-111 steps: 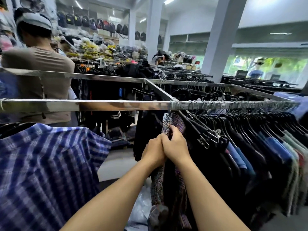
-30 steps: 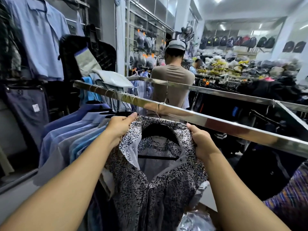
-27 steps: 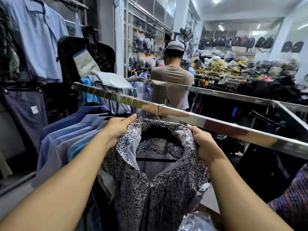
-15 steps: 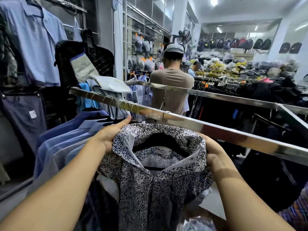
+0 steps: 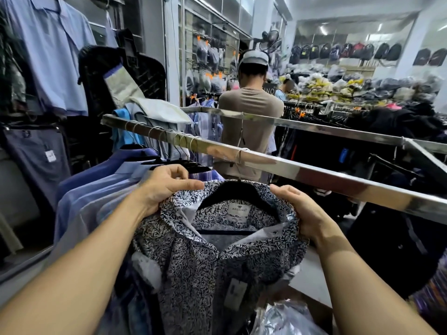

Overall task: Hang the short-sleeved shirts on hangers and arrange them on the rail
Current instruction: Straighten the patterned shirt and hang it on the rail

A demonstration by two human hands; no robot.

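Note:
A navy-and-white leaf-print short-sleeved shirt [image 5: 193, 267] hangs on a black hanger [image 5: 232, 192], whose wire hook loops over the shiny metal rail [image 5: 302, 170]. My left hand [image 5: 164, 187] pinches the shirt's left collar and shoulder. My right hand [image 5: 300, 211] grips the right shoulder. The collar is open, showing a brand label. A paper tag hangs on the shirt front. Left of it, several blue and lilac shirts [image 5: 101, 189] hang on black hangers on the same rail.
A person in a beige T-shirt and cap [image 5: 251, 117] stands with their back to me behind the rail. A second rail [image 5: 338, 129] runs behind, over dark clothes. Blue shirts and trousers hang on the left wall. Plastic-wrapped items [image 5: 285, 320] lie below right.
Earlier I handled a garment among dark clothes on the rail's right end. Now I face left with the print shirt hung; over the last second its hook slid along the rail as my hands gripped its shoulders.

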